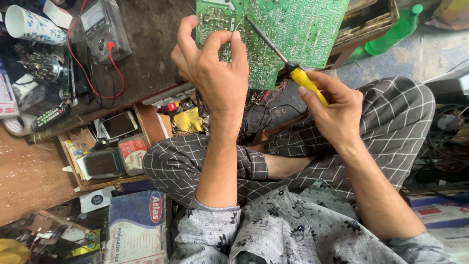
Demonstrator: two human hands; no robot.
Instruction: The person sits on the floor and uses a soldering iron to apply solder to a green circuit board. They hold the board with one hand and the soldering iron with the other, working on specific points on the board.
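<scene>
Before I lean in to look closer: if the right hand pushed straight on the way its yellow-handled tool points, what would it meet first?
The right hand aims the soldering iron up-left; its tip seems already at the green circuit board, beside the left hand fingertips, though depth is unclear.

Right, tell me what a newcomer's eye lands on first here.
The green circuit board at top centre, propped over the person's crossed legs. The right hand holds a yellow-handled soldering iron with its tip on the board, while the left hand pinches a thin wire beside it. A multimeter sits upper left.
</scene>
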